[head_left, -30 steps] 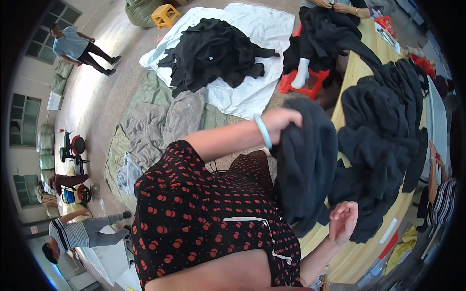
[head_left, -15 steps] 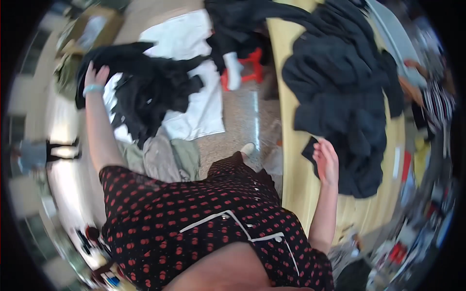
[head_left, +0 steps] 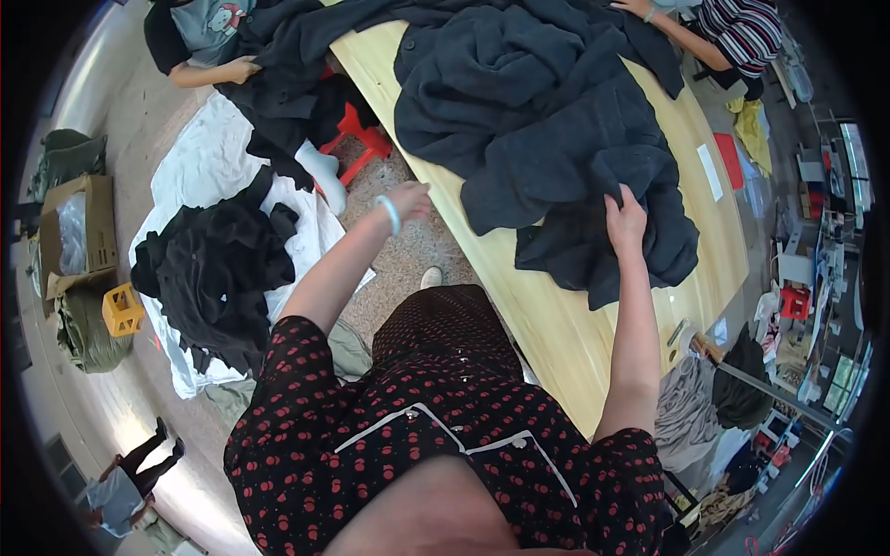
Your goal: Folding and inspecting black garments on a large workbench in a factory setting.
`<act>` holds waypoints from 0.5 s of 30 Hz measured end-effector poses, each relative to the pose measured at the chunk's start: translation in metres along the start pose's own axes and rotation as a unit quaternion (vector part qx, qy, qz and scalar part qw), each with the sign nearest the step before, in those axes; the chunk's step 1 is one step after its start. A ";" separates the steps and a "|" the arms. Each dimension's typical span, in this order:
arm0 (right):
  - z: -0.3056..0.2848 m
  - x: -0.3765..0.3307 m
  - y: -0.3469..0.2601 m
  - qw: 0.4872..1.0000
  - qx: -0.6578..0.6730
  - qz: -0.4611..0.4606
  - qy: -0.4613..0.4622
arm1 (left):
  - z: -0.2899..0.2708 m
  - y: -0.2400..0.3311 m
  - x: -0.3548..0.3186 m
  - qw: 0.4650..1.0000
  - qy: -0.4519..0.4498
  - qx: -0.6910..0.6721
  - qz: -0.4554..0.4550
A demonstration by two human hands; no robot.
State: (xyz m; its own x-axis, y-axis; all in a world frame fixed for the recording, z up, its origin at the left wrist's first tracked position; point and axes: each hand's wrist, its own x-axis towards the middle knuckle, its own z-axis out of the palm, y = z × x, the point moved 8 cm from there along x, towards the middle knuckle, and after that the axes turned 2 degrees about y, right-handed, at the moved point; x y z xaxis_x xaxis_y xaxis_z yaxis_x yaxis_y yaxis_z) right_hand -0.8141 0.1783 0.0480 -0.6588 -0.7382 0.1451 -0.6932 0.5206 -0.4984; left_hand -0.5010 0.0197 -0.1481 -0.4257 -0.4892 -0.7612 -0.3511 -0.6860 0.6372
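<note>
A heap of dark grey garments (head_left: 556,148) lies across the pale wooden table (head_left: 547,315), buttons showing on some of the cloth. My right hand (head_left: 628,221) is closed on a fold of a dark garment at the heap's near side. Close to the table's left edge, my left hand (head_left: 409,200) is empty, its fingers stretched out and apart, with a pale band on the wrist. On the floor to the left, a pile of black garments (head_left: 218,278) rests on a white sheet (head_left: 190,162).
A red stool (head_left: 357,144) stands beside the table's left edge. Co-workers' hands (head_left: 243,69) touch dark cloth at the far side. A cardboard box (head_left: 93,222) and a yellow stool (head_left: 122,309) are at left. Grey cloth (head_left: 686,408) bunches near the table's right corner.
My left hand has come away from the black pile on the floor and over to the table edge. My right hand has moved up and taken hold of dark cloth. The view has turned rightward.
</note>
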 end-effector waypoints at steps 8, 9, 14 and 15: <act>-0.095 -0.094 0.069 0.829 0.520 0.205 -0.006 | 0.115 0.085 0.013 0.904 0.090 0.297 0.292; -0.115 -0.102 0.070 0.789 0.583 0.190 0.038 | 0.118 0.093 0.004 0.896 0.130 0.292 0.307; -0.128 -0.154 0.106 0.813 0.536 0.227 0.006 | 0.142 0.108 -0.008 0.868 0.253 0.233 0.359; -0.114 -0.172 0.129 0.852 0.451 0.262 -0.035 | 0.159 0.115 -0.012 0.867 0.246 0.238 0.361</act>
State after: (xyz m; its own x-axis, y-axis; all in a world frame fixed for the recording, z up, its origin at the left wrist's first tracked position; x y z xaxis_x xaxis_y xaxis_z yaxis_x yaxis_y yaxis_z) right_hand -0.8237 0.4213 0.0558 -0.7683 -0.5451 -0.3355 0.2188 0.2689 -0.9380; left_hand -0.6689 0.0321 -0.0471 -0.3114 -0.9499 -0.0264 -0.4958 0.1388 0.8573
